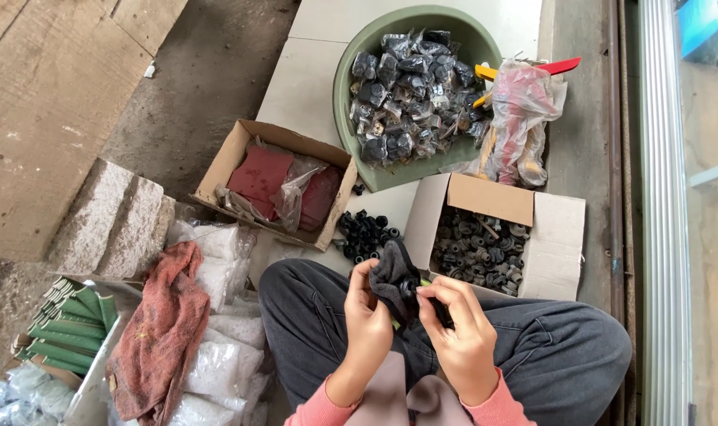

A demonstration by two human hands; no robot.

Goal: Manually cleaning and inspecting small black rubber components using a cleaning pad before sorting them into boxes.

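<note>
Seated cross-legged, the person grips a dark cloth [392, 282] in the left hand [367, 315] while the right hand [458, 327] pinches a small black part [410, 288] against it over the lap, apparently mid-wipe; turning the part would need a pinch kept firm.

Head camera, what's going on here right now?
A person sits cross-legged on the floor, both hands at a dark cloth over their lap. The left hand grips the cloth; the right hand pinches at a small black part beside it. In front lie a box of black parts, a loose pile, and a green basin of bagged ones.
</note>
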